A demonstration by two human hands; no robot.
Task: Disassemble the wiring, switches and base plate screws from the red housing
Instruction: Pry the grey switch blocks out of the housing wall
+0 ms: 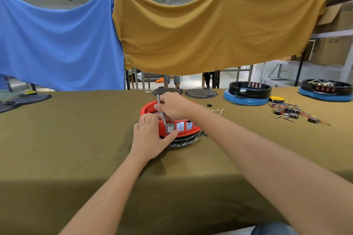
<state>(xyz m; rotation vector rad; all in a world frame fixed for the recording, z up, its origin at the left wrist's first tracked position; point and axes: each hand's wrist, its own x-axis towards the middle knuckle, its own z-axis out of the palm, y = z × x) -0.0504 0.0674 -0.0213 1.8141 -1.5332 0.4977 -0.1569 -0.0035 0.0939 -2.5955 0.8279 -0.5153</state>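
The round red housing (188, 131) lies tilted on the olive table, its near wall showing a row of rectangular switch openings. A grey switch (170, 128) sits in the leftmost opening. My left hand (150, 137) grips the housing's left near side, thumb under the switch. My right hand (174, 106) holds a thin grey screwdriver (161, 110) from above, its tip down inside the housing just behind that switch. The housing's inside is mostly hidden by my hands.
Removed switches with coloured wires (292, 113) lie at the right. Two black-and-blue housings (247, 92) (326, 89) stand at the back right, two dark round plates (201, 93) behind the red housing, a yellow disc (277, 99), small white wire bits (216, 110).
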